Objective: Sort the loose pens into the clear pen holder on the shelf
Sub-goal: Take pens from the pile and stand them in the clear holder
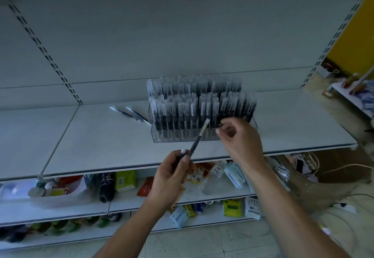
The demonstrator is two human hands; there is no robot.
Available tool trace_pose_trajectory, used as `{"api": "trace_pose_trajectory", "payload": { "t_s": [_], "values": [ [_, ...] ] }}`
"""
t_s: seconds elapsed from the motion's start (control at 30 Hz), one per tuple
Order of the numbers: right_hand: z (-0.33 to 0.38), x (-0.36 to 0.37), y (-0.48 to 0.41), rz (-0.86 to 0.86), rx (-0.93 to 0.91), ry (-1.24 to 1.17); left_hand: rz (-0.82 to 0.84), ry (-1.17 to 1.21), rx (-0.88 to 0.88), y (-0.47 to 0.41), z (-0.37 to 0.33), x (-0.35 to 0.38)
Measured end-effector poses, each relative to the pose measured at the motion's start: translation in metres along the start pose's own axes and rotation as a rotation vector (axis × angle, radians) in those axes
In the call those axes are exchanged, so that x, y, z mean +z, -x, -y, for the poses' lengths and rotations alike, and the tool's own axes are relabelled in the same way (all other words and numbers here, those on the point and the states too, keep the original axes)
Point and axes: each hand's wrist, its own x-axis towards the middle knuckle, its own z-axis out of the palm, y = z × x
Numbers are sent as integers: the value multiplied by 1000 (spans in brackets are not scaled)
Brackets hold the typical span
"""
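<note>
Before pen holder (pixel 155 136): left hand (pixel 172 178) grips pen (pixel 197 138) tilted; right hand (pixel 240 144) fingers (pixel 223 133) curled.

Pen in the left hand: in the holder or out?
Out. The left hand holds the pen tilted above the shelf, its cap in front of the clear pen holder, not in a slot.

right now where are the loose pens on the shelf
In the head view, the two loose pens lie side by side on the white shelf, just left of the clear pen holder.
</note>
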Motion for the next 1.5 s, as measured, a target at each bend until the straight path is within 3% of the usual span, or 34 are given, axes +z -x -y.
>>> {"api": "trace_pose_trajectory", "payload": {
  "t_s": [0.17,0.3,0.43,0.57,0.83,1.07,1.27,1.5],
  "values": [
    [2,3,54,-171,-117,-100,62,19,-4,-8,-9,9],
    [-8,6,59,-87,-311,77,165,-38,-21,-10,-10,21],
    [-22,-2,51,-113,-349,210,250,-155,-19,-7,-11,31],
    [-28,-15,39,-84,-457,276,241,-73,-68,-7,-16,31],
    [-11,-22,-6,-261,-141,-111,35,145,-72,-12,-20,15],
    [-12,-7,-33,-170,-125,-15,-51,-66,18,-14,-15,0],
    [-8,-3,-35,-181,-108,30,-114,65,-14,-20,-18,-4],
    [-19,13,-28,-20,-16,194,-139,185,-60,-19,-17,-3]
  ]
}}
